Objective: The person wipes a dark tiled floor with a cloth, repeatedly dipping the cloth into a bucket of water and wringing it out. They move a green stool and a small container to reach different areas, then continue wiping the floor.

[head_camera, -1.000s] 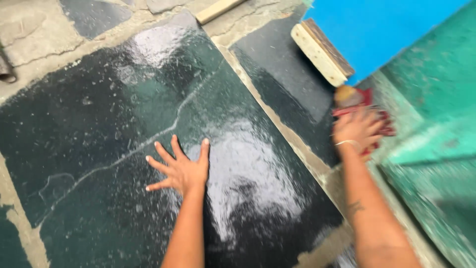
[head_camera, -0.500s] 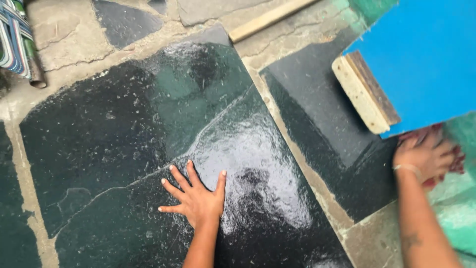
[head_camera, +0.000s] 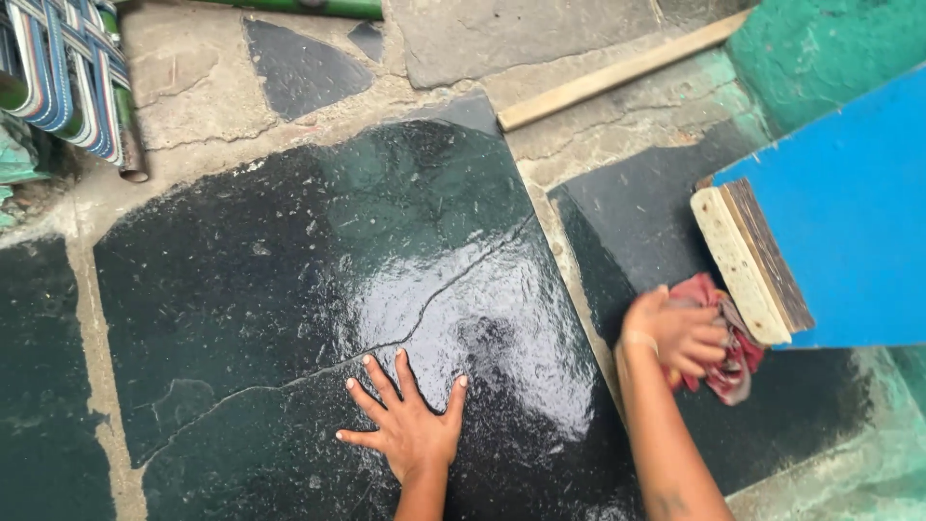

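Head camera looks down at a wet, dark stone floor [head_camera: 289, 260] with a long crack in it. The right hand [head_camera: 675, 336] is curled shut around a red rag [head_camera: 725, 349]. The rag sits bunched on the dark slab, right under that hand and poking out to its right. It lies just beside the pale wooden edge [head_camera: 738, 265] of a blue board [head_camera: 839, 222]. The left hand [head_camera: 410, 429] is well apart from the rag, off to the left. It is open, fingers spread, pressed flat on the shiny wet stone. It holds nothing. The right hand is the one on the rag.
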